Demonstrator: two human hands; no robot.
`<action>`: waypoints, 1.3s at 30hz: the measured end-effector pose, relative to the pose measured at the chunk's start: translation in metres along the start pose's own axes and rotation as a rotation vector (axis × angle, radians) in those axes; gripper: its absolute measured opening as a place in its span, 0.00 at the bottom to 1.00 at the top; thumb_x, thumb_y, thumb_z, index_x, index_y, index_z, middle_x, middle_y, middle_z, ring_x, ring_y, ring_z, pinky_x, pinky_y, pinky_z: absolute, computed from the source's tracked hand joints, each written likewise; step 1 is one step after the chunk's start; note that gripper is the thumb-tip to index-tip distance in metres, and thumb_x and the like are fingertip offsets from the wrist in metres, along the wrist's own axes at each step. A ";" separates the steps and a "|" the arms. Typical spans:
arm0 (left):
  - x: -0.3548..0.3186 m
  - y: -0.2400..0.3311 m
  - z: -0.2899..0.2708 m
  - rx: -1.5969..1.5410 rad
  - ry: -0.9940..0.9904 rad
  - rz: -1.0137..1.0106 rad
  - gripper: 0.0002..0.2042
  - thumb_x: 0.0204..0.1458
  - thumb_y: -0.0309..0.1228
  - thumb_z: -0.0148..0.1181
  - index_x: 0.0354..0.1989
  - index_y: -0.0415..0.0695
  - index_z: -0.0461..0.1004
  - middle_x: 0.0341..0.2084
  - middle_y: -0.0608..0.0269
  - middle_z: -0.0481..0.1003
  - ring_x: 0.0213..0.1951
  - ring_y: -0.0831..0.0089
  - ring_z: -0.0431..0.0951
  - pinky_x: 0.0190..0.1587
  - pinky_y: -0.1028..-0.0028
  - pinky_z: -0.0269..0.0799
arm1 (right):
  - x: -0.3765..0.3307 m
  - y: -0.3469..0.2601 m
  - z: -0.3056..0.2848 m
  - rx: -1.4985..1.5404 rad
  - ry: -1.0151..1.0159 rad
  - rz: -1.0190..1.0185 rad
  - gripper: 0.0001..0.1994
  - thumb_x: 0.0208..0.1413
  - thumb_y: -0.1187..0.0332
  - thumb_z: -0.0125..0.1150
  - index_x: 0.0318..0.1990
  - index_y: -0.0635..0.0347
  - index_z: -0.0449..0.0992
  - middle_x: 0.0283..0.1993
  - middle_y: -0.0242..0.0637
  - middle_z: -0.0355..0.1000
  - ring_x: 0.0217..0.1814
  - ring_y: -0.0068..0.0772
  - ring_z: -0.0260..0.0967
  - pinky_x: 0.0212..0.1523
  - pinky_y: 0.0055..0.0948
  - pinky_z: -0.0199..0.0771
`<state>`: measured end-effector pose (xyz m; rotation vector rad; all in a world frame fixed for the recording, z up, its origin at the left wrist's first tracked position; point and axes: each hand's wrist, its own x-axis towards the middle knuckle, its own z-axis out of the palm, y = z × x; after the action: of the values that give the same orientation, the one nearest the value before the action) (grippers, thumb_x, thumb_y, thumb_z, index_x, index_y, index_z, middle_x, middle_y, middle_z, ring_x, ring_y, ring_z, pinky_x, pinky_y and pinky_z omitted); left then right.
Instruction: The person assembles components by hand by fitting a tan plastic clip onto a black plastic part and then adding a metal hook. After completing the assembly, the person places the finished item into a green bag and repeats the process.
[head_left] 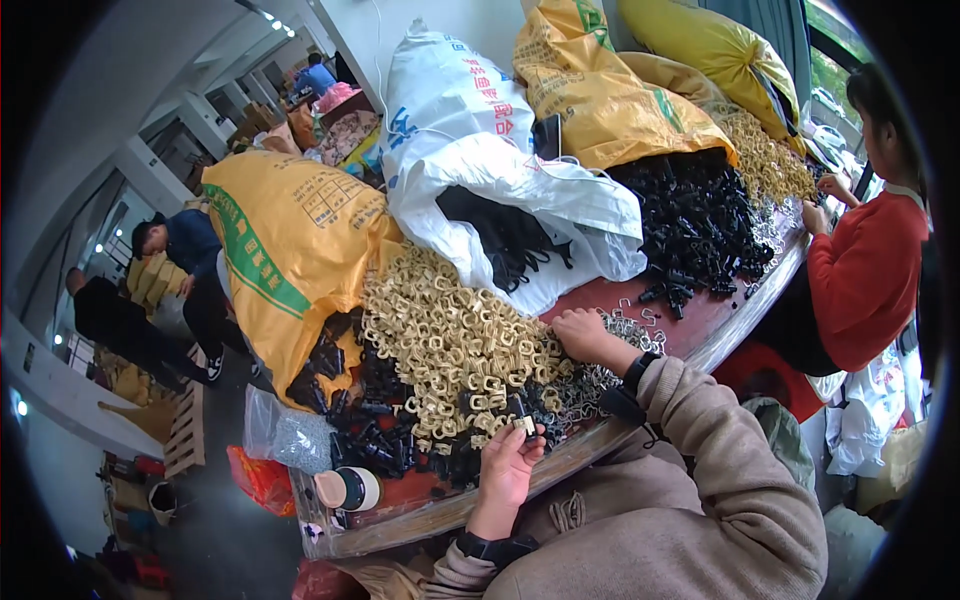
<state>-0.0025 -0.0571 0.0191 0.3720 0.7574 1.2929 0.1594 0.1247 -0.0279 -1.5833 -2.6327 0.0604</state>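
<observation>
- Left hand sits at about 6 o'clock in the view, palm up, fingers curled in and pinched together on a small black clip with a pale piece at its tip.
- The clip is held just above the near edge of the table, at the 6 o'clock fringe of the beige clip pile.
- Right hand lies at roughly 3 o'clock from the beige pile, knuckles up, fingers bent down into the heap where beige pieces meet small metal wire parts. Cannot tell whether the fingertips are closed on anything; they are buried among the parts.
- Both wrists carry dark bands; sleeves are tan.
- Loose black clips lie at 7 o'clock of the beige pile, touching it.
- A yellow sack slumps at 9 o'clock of the pile, its mouth open toward it.
- A white sack stands at 12 o'clock, black parts showing in its opening.
- A second heap of black clips spills at 2 o'clock from another yellow sack.
- A clear bag of small parts and a roll of tape sit at the table's 8 o'clock corner.
- A person in a red top works at 3 o'clock, hands at the far table end.
- Two people in dark clothes bend over at 9 o'clock, well apart from the table.
</observation>
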 end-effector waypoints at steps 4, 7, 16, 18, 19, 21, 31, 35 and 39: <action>0.006 0.001 0.007 -0.010 -0.006 -0.001 0.08 0.47 0.26 0.49 0.35 0.37 0.68 0.30 0.54 0.72 0.28 0.73 0.73 0.30 0.80 0.71 | 0.000 0.008 0.006 0.169 -0.045 0.010 0.07 0.39 0.69 0.49 0.29 0.57 0.68 0.32 0.38 0.68 0.35 0.39 0.67 0.34 0.36 0.65; 0.014 0.010 0.011 0.003 -0.019 0.029 0.08 0.47 0.27 0.49 0.35 0.38 0.68 0.29 0.55 0.72 0.28 0.74 0.73 0.30 0.80 0.71 | -0.003 0.003 -0.002 0.014 0.170 -0.005 0.08 0.39 0.68 0.49 0.29 0.57 0.68 0.29 0.39 0.69 0.35 0.39 0.68 0.32 0.38 0.65; 0.036 0.018 0.026 0.006 -0.051 0.007 0.08 0.47 0.28 0.50 0.34 0.37 0.67 0.28 0.55 0.72 0.27 0.74 0.73 0.28 0.80 0.72 | -0.009 0.004 -0.011 0.116 -0.100 -0.133 0.07 0.39 0.67 0.49 0.28 0.56 0.70 0.29 0.40 0.69 0.33 0.42 0.68 0.31 0.40 0.66; 0.039 0.025 0.028 0.013 -0.078 0.026 0.08 0.47 0.27 0.49 0.35 0.38 0.68 0.28 0.57 0.72 0.27 0.75 0.73 0.29 0.81 0.71 | -0.009 0.006 -0.012 0.167 -0.122 -0.143 0.08 0.39 0.67 0.48 0.27 0.58 0.70 0.30 0.42 0.69 0.33 0.44 0.68 0.31 0.40 0.67; 0.041 0.027 0.030 0.016 -0.089 0.031 0.08 0.48 0.26 0.48 0.35 0.38 0.68 0.28 0.58 0.72 0.27 0.76 0.73 0.29 0.82 0.71 | -0.010 0.006 -0.014 0.175 -0.150 -0.155 0.08 0.39 0.67 0.48 0.27 0.58 0.70 0.30 0.42 0.69 0.33 0.45 0.67 0.31 0.40 0.67; 0.046 0.032 0.032 0.032 -0.092 0.036 0.08 0.48 0.26 0.48 0.35 0.38 0.68 0.28 0.58 0.72 0.27 0.76 0.73 0.30 0.82 0.71 | -0.012 0.006 -0.015 0.195 -0.216 -0.177 0.08 0.38 0.68 0.48 0.26 0.60 0.69 0.29 0.42 0.69 0.33 0.47 0.67 0.32 0.39 0.67; 0.055 0.040 0.047 0.139 -0.042 0.096 0.08 0.47 0.27 0.50 0.35 0.38 0.68 0.28 0.60 0.72 0.28 0.78 0.72 0.31 0.83 0.70 | -0.028 -0.002 -0.079 1.678 -0.137 -0.009 0.06 0.50 0.68 0.50 0.27 0.60 0.66 0.24 0.29 0.64 0.22 0.19 0.61 0.24 0.16 0.63; 0.057 0.034 0.056 0.154 -0.097 0.062 0.08 0.47 0.29 0.51 0.34 0.39 0.68 0.28 0.60 0.72 0.29 0.77 0.73 0.32 0.82 0.70 | -0.041 -0.010 -0.089 2.005 -0.214 -0.090 0.05 0.52 0.69 0.48 0.29 0.60 0.65 0.25 0.26 0.63 0.23 0.14 0.59 0.25 0.13 0.62; 0.057 0.029 0.065 0.195 -0.136 0.020 0.09 0.47 0.29 0.52 0.35 0.39 0.68 0.29 0.62 0.72 0.29 0.77 0.73 0.32 0.83 0.69 | -0.054 -0.013 -0.088 2.103 -0.208 -0.126 0.05 0.51 0.70 0.49 0.32 0.61 0.65 0.26 0.26 0.63 0.24 0.16 0.60 0.26 0.14 0.62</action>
<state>0.0254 0.0152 0.0670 0.6198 0.7679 1.2029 0.1802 0.0706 0.0590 -0.4486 -1.0992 2.0158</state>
